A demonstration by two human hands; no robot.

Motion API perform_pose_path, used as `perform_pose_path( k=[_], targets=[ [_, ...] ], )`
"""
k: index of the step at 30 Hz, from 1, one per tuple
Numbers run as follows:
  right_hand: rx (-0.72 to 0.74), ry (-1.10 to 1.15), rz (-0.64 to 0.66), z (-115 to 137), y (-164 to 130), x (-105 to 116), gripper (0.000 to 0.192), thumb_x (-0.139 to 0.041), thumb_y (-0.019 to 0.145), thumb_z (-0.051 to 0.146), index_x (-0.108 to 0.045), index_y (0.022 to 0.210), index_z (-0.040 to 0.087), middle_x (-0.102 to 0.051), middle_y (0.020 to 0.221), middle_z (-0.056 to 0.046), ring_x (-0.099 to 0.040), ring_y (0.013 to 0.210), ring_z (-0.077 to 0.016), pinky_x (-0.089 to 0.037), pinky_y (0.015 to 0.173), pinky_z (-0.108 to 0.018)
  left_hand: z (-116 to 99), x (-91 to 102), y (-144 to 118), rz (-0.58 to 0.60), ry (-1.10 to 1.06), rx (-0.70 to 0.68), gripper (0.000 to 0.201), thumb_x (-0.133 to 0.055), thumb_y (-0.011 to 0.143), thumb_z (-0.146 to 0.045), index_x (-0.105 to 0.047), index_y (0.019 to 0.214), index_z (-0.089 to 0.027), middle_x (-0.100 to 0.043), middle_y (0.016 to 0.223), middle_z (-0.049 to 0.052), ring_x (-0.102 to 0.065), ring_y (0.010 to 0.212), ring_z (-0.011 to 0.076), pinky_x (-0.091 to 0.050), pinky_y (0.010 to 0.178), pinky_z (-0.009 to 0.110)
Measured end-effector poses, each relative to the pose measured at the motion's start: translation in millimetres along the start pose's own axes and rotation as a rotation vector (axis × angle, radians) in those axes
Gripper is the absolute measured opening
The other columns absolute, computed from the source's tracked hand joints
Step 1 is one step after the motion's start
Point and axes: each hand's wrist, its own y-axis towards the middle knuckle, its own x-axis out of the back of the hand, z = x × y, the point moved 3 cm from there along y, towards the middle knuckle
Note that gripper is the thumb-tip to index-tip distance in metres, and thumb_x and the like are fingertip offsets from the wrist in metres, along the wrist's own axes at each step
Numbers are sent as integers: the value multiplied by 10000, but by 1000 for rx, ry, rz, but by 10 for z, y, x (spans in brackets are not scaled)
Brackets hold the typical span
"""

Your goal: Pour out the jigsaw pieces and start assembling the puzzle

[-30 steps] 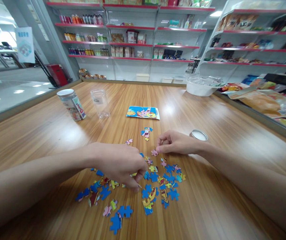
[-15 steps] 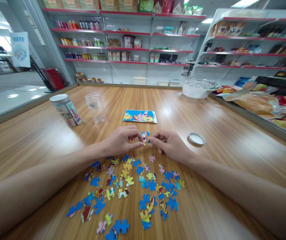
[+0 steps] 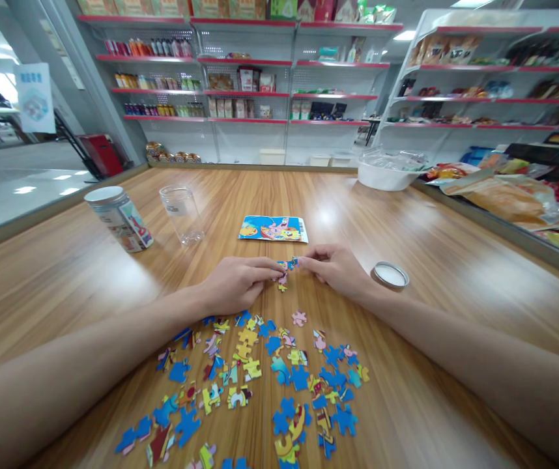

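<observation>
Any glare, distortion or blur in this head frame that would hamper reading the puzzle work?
Head view: ceiling lights leave bright glare patches on the glossy wooden table, strongest beyond the colourful cartoon picture card. Wide-angle distortion bends the shelves and stretches the forearms at the frame edges. The loose blue and yellow jigsaw pieces read fairly sharp; the small joined cluster between the left hand and right hand is too small for detail.

Both hands (image 3: 286, 273) pinch joined puzzle pieces (image 3: 285, 270) above table (image 3: 430, 215).
</observation>
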Motion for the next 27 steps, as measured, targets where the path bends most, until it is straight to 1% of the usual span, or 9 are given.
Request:
perform_pose_path(
  k=[4,7,9,11,15,18,21,23,27],
  targets=[
    [-43,81,18,24,-61,2,328,-674,796,458,-686,741,135,-601,601,-10,-449,482,-81,-331,470,-239,-32,55,-17,-60,4,-25,434,-491,868,-41,-647,1238,-207,-610,1358,73,-639,1166,178,-564,953,353],
    [-39,104,22,75,-99,-20,338,-671,809,462,-681,709,139,-539,509,20,-415,447,-72,-307,454,-232,-66,92,-27,-133,17,-66,451,-485,863,-34,-630,1257,-200,-568,1404,95,-635,1180,188,-581,924,351],
    [-29,118,35,115,-127,-49,346,-667,815,467,-681,705,139,-507,471,32,-420,439,-73,-305,450,-228,-84,99,-28,-175,15,-113,414,-481,883,-41,-628,1244,-182,-607,1357,100,-644,1167,181,-588,915,336],
    [-12,141,58,158,-158,-84,349,-659,821,467,-682,713,136,-513,475,30,-431,436,-74,-303,442,-225,-94,102,-26,-249,6,-168,340,-512,913,-77,-627,1220,-169,-666,1269,95,-663,1129,167,-593,901,305],
    [35,153,147,239,-219,-159,345,-632,853,442,-669,699,135,-506,480,36,-415,422,-59,-285,426,-215,-87,93,-28,-365,29,-186,265,-629,921,-194,-621,1183,-160,-743,1071,72,-710,970,136,-601,790,223],
    [50,155,194,268,-245,-193,362,-611,881,439,-656,687,137,-504,481,37,-419,422,-55,-282,423,-209,-100,81,-34,-375,53,-212,263,-661,912,-225,-620,1165,-163,-755,975,46,-713,830,107,-578,667,178],
    [66,173,206,265,-250,-199,366,-611,886,446,-651,691,138,-511,490,36,-427,430,-55,-289,426,-205,-116,78,-32,-374,62,-233,259,-660,909,-211,-616,1161,-169,-748,971,40,-688,728,84,-555,603,171],
    [80,188,211,256,-247,-195,367,-612,887,451,-647,698,138,-511,496,38,-426,433,-54,-292,429,-204,-123,80,-26,-384,63,-236,249,-651,908,-195,-616,1153,-169,-745,972,43,-676,701,79,-550,591,173],
    [93,218,234,246,-246,-195,344,-615,883,437,-647,720,136,-511,504,41,-427,434,-54,-295,433,-207,-127,80,-17,-393,42,-237,220,-628,912,-184,-621,1131,-170,-743,964,48,-682,730,87,-561,611,179]
  ],
)
